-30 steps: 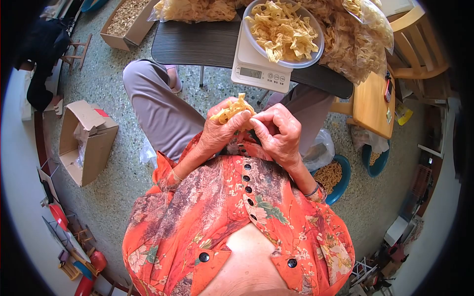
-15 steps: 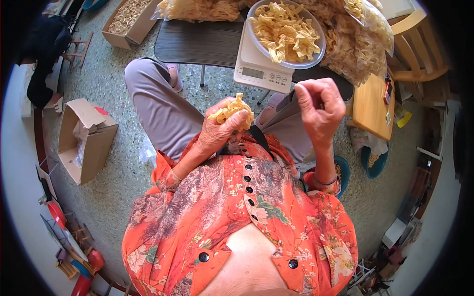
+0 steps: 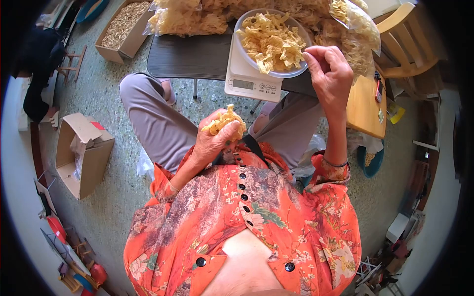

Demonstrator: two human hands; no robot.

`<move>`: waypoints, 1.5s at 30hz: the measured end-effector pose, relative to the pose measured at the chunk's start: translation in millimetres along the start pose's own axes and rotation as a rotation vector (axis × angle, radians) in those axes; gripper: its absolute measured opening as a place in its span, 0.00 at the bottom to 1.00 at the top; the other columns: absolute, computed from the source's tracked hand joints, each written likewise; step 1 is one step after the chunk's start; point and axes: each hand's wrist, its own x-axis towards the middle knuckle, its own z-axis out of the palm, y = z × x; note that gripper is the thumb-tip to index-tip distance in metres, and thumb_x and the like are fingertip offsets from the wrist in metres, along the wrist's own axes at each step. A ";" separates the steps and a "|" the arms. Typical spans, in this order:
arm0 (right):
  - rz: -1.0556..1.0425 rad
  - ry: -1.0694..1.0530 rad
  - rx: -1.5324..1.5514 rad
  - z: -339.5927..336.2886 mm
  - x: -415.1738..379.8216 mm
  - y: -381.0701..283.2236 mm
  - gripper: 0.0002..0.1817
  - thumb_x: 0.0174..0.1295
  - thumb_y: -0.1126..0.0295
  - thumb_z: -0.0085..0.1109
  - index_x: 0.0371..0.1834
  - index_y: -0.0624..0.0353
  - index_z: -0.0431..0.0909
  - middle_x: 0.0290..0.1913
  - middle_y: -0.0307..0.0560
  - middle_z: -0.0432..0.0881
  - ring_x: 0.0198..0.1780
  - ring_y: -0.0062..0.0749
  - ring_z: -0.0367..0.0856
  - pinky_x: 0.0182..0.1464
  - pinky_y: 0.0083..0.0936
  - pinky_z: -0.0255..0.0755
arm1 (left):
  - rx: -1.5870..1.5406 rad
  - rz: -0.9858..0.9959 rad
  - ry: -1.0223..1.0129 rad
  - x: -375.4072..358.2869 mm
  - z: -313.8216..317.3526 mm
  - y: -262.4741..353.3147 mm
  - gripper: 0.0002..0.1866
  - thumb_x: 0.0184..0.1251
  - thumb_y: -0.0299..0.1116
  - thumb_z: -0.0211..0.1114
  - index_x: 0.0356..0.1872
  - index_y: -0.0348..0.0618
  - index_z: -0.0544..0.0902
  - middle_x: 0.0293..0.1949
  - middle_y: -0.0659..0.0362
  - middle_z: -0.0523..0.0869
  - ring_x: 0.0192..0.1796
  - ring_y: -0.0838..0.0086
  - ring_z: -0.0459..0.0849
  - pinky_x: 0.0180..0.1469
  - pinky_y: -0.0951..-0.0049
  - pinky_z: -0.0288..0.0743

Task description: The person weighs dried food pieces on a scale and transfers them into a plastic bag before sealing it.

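A bunch of pale yellow dried strips (image 3: pixel 228 121) is held in my left hand (image 3: pixel 214 138), above my lap. My right hand (image 3: pixel 330 70) is raised at the right rim of a clear round bowl (image 3: pixel 241 51), thumb and forefinger pinched together beside the strips; anything between the fingertips is too small to tell. The bowl holds a heap of similar strips (image 3: pixel 274 42) and stands on a white digital scale (image 3: pixel 253 85). The scale rests at the edge of a dark table (image 3: pixel 190 56).
Bags of dried strips (image 3: pixel 185 17) are piled along the table's back. A wooden chair (image 3: pixel 407 44) and wooden stool (image 3: pixel 365 108) stand at right. Open cardboard boxes (image 3: pixel 94 165) (image 3: pixel 116 52) are on the floor at left. A person in dark clothes (image 3: pixel 39 59) is at upper left.
My right hand has moved up to the bowl's rim. My left hand still holds its bunch, slightly lower in view. The whole view has shifted a little.
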 end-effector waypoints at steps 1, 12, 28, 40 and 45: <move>-0.006 -0.039 -0.017 0.8 4.7 2.9 0.04 0.61 0.75 0.71 0.36 0.62 0.86 0.34 0.45 0.84 0.29 0.29 0.83 0.35 0.24 0.77 | -0.002 0.000 -0.005 -0.5 0.0 1.2 0.10 0.78 0.34 0.63 0.46 0.36 0.78 0.35 0.53 0.86 0.23 0.76 0.81 0.25 0.77 0.74; -0.090 -0.133 -0.108 1.9 24.9 29.5 0.03 0.62 0.72 0.69 0.37 0.58 0.87 0.35 0.44 0.84 0.32 0.35 0.83 0.38 0.30 0.76 | -0.021 -0.042 0.023 -0.9 -2.7 0.3 0.10 0.77 0.34 0.64 0.46 0.36 0.78 0.34 0.54 0.86 0.23 0.76 0.80 0.25 0.78 0.74; -0.180 -0.202 -0.053 27.4 35.4 19.0 0.06 0.62 0.68 0.68 0.38 0.56 0.87 0.35 0.46 0.82 0.38 0.43 0.85 0.41 0.35 0.77 | 0.019 -0.065 0.020 -0.5 -2.4 -1.3 0.10 0.77 0.33 0.64 0.47 0.36 0.78 0.34 0.55 0.86 0.24 0.77 0.80 0.25 0.79 0.74; -0.107 -0.268 -0.171 38.5 38.5 13.5 0.08 0.57 0.64 0.70 0.34 0.56 0.87 0.35 0.44 0.83 0.38 0.39 0.85 0.43 0.35 0.77 | 0.007 -0.081 0.023 -0.1 -2.0 4.3 0.08 0.77 0.34 0.65 0.45 0.39 0.81 0.30 0.62 0.85 0.24 0.84 0.79 0.24 0.82 0.71; 0.076 -0.269 0.091 32.7 40.5 18.5 0.08 0.55 0.70 0.74 0.36 0.60 0.87 0.33 0.42 0.83 0.34 0.27 0.82 0.39 0.25 0.77 | -0.001 -0.058 0.030 0.2 -5.0 1.8 0.08 0.77 0.33 0.65 0.45 0.39 0.81 0.30 0.61 0.86 0.23 0.83 0.80 0.25 0.82 0.71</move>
